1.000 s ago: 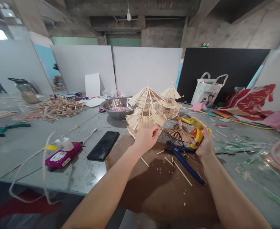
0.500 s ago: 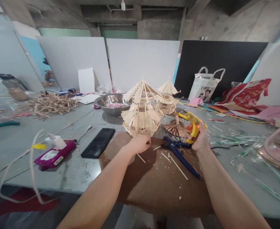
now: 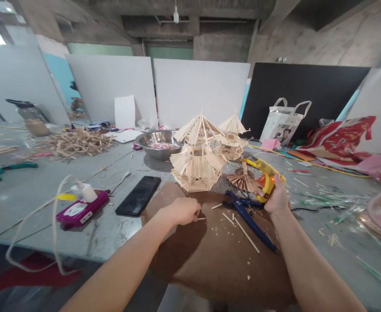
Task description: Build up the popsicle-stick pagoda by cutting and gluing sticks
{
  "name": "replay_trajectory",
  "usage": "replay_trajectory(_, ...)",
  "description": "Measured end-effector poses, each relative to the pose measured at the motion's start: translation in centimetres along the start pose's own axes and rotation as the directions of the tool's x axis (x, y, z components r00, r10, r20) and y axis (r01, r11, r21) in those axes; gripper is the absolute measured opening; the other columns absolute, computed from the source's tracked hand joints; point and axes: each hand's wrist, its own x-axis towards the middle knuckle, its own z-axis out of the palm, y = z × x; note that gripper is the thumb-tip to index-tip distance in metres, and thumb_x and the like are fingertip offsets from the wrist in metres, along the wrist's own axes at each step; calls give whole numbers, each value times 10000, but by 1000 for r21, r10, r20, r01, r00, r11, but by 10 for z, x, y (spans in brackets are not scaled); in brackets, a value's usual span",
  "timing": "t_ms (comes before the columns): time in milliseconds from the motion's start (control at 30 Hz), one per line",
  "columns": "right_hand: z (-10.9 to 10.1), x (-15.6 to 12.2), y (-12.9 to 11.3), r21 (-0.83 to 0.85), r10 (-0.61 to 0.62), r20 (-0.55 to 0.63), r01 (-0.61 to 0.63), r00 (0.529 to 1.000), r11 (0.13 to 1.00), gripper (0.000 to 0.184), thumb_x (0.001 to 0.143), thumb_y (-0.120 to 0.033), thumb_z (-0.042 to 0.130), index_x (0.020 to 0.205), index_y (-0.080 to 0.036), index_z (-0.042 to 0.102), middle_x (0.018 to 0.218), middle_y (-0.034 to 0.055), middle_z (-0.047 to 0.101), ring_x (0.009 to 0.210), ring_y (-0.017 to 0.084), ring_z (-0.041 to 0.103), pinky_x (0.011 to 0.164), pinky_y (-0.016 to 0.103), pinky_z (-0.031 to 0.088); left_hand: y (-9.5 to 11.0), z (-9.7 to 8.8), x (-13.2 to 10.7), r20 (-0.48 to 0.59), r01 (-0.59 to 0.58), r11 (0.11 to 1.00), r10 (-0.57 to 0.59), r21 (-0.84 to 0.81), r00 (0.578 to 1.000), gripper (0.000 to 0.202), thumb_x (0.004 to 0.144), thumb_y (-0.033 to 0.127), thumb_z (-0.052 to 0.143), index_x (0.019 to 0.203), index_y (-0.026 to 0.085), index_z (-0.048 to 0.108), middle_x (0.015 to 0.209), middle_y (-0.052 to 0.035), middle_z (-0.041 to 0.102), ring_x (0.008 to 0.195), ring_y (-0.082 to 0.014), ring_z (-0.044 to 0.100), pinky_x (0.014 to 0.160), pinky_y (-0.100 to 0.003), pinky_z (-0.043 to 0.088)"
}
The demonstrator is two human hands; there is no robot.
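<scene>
My left hand (image 3: 183, 210) rests on a brown board (image 3: 223, 255), its fingers pinched on a thin wooden stick (image 3: 200, 218). My right hand (image 3: 276, 197) grips a yellow glue gun (image 3: 264, 175), nozzle pointing left. A two-tiered pavilion model of wooden sticks (image 3: 198, 156) stands just beyond the board, with a smaller pavilion (image 3: 232, 136) behind it. A fan-shaped stick piece (image 3: 244, 180) lies beside the glue gun. Blue-handled pliers (image 3: 249, 216) and loose sticks lie on the board between my hands.
A black phone (image 3: 138, 196) and a magenta box (image 3: 81, 209) with a white plug lie to the left. A steel bowl (image 3: 157, 144) sits behind the models. A heap of sticks (image 3: 76, 143), green pliers (image 3: 13, 168), bags and scraps crowd the table.
My left hand has come down from the pavilion's lower roof to the brown board and pinched a stick there. The right hand keeps the glue gun in place.
</scene>
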Motion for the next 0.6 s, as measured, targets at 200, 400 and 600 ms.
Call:
replay_trajectory(200,-1,0,0,-2,8,-23,-8,1000,1000,336,669,-532,472,747,-212,540,624,-10,623,282,63,383,376,268,401,-6,2,-8,-189,110,983,-136,-145,973,168,742,208,394,824,179,539,757,-81,610,693,-200,572,584,-279,395)
replay_trajectory(400,-4,1,3,-18,0,-9,0,1000,1000,328,690,-525,452,751,-216,545,632,-8,622,283,61,378,364,264,392,-26,-42,-10,-395,-79,597,-420,-798,817,172,777,193,371,928,181,451,556,41,510,378,-61,463,422,-188,378)
replay_trajectory(600,-5,1,5,-22,12,4,-12,1000,1000,328,702,-524,438,775,-223,545,644,-8,621,292,62,386,356,262,382,-31,-72,1,-465,-415,235,-611,-879,641,91,706,192,518,770,129,504,538,32,499,405,-60,488,435,-213,437)
